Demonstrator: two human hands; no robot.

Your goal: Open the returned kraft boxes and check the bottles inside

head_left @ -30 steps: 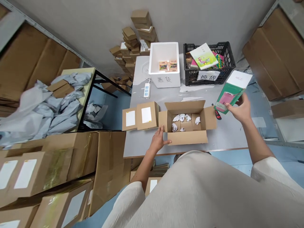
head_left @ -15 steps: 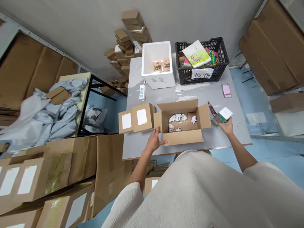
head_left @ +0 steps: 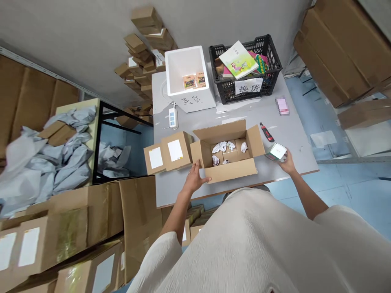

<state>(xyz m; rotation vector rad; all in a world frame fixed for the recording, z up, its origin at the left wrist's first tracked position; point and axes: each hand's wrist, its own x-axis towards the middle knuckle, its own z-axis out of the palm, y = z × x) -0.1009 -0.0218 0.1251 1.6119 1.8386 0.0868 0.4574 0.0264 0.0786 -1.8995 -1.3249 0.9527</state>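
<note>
White-topped box (head_left: 278,151) clasped in the right hand (head_left: 287,163), right of centre in the frame! Left hand (head_left: 194,178), thumb and fingers apart, meets the open carton (head_left: 233,171) mid-frame, crumpled paper (head_left: 223,146) inside. Red-and-black cutter (head_left: 266,132) lies just above the box; farther out, upper centre, the foam bin (head_left: 195,101) and black crate (head_left: 227,95) share the grey bench (head_left: 295,136).

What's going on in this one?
A person's left hand rests at the near left corner of an open carton with crumpled paper inside. Their right hand holds a white-topped box just right of the carton. A red-and-black cutter lies beyond that box; two closed, labelled cartons sit to the left.
</note>
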